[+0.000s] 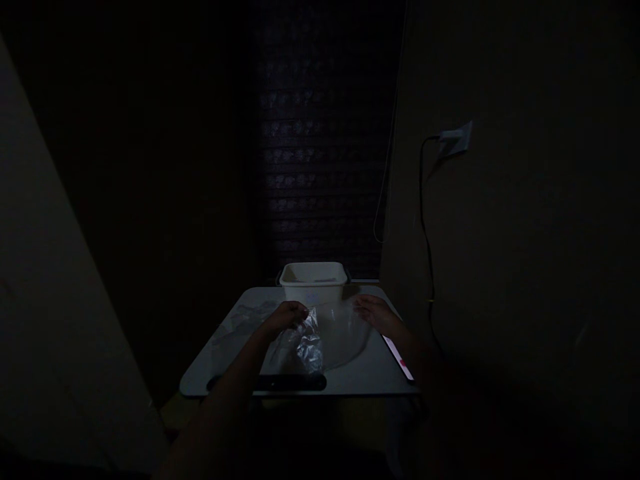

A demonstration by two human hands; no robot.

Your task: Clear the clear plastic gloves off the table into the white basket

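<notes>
A clear, crinkled plastic bag (310, 343) is stretched between my two hands over a small light-coloured table (360, 381). My left hand (287, 317) has its fingers closed on the bag's upper left edge, where the film shines. At the upper right, my right hand (375, 313) pinches the same bag; its fingertips are dim and partly blurred. Just beyond the hands stands a white plastic tub (314, 292) with dark side handles. What lies inside the tub is too dark to make out.
More thin clear plastic (245, 320) lies on the table's left side. A phone with a lit screen (399, 358) rests along the right edge, and a dark bar (295, 382) along the front. A plugged-in cable (424, 220) hangs down the right wall. The room is very dark.
</notes>
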